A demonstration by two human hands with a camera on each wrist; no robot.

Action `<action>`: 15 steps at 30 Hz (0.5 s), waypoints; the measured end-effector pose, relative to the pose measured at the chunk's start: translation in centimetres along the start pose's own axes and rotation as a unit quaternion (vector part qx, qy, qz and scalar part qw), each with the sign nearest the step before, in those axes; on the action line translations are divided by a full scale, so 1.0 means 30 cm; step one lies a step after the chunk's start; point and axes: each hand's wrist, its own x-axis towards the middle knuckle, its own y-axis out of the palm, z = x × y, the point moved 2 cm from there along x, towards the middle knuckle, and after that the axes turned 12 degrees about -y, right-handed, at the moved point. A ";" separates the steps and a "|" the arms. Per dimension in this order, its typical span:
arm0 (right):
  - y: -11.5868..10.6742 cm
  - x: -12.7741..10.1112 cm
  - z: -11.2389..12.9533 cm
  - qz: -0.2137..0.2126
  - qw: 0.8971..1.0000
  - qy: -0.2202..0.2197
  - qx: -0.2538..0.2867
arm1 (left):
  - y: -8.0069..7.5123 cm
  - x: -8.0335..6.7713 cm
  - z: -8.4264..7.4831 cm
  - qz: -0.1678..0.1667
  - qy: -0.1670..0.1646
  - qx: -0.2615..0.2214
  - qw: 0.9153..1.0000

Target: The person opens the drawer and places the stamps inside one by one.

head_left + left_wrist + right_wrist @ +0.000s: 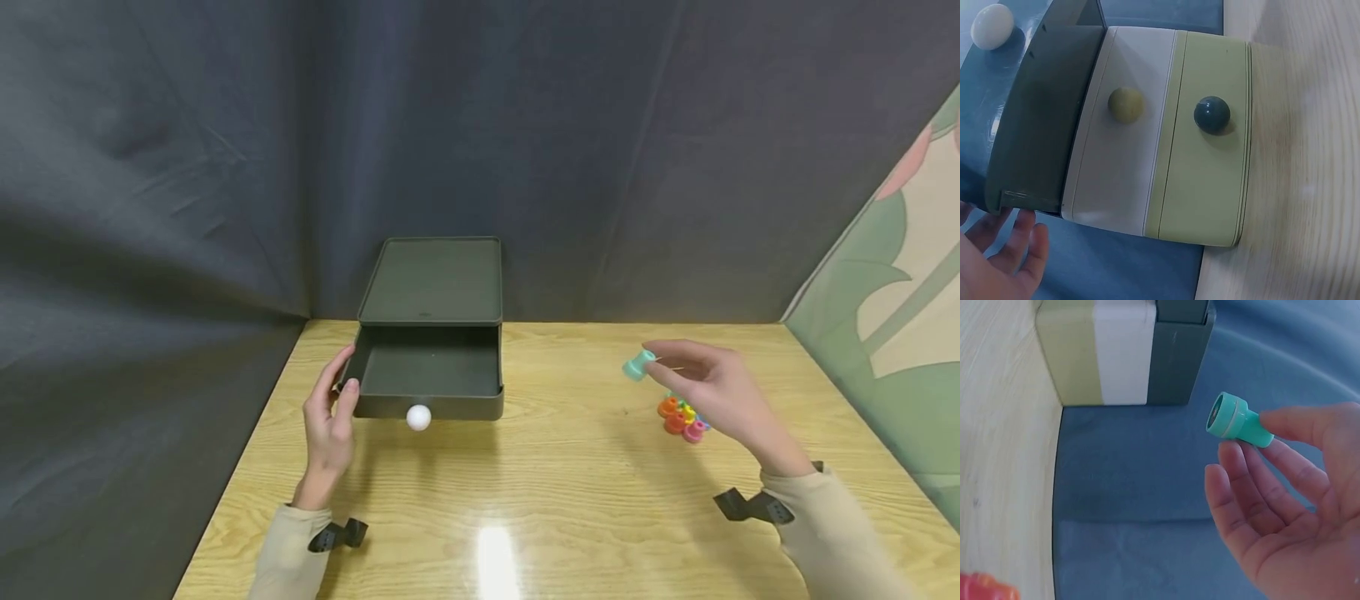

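Observation:
A small chest of drawers (pixel 431 279) stands with its dark green top drawer (pixel 480 407) pulled out; the inside shows bare. A white knob (pixel 418 417) sits on that drawer's front. My left hand (pixel 330 421) grips the drawer's left side by the front corner, thumb at the front and fingers along the side wall. In the left wrist view, fingertips (pixel 1024 220) meet the drawer's edge. To the right, my right hand (pixel 716 387) pinches a mint-green toy stamp (pixel 1238 420) between thumb and fingers, held in the air with its wide end toward the chest.
Under my right hand, a cluster of colourful stamps (pixel 675 423) rests on the wooden table (pixel 570 483). Below the top drawer are a white drawer (pixel 1110 169) and a light green drawer (pixel 1204 187), both closed. Dark cloth (pixel 562 167) hangs behind and at the left.

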 end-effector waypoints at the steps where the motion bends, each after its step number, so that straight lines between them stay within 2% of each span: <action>1: 0.006 0.005 0.008 -0.001 1.000 -0.002 0.004 | 0.000 -0.001 0.001 -0.001 -0.001 -0.001 1.000; 6: 0.035 0.033 0.044 -0.002 1.000 -0.013 0.020 | 0.002 -0.005 0.002 -0.005 -0.003 -0.006 1.000; 15: 0.066 0.074 0.104 0.026 0.999 -0.012 0.036 | 0.001 -0.006 -0.003 0.002 -0.007 -0.015 1.000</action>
